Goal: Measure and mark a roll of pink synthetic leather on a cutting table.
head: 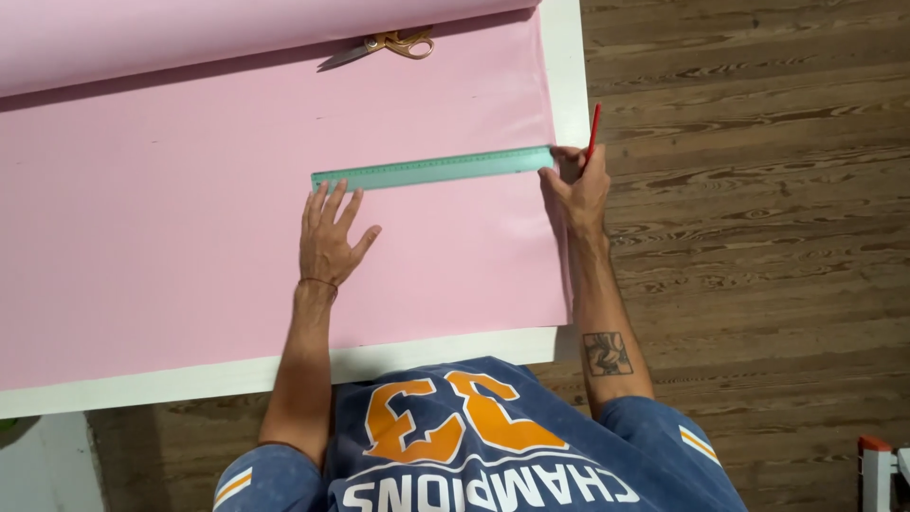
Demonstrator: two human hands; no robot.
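A long green ruler (pixel 431 169) lies across a pink sheet (pixel 190 218) spread on a white table (pixel 569 66). My left hand (pixel 329 237) rests flat on the sheet with fingers spread, fingertips touching the ruler's left end. At the ruler's right end, by the sheet's right edge, my right hand (pixel 578 185) grips a red pencil (pixel 593 131) that points up and away, while its fingers touch the ruler's tip.
Gold-handled scissors (pixel 384 45) lie on the sheet at the top, next to the rolled part of the pink material (pixel 190 33). Dark wooden floor (pixel 758 190) lies to the right of the table. A small white and red object (pixel 877 465) stands at the bottom right.
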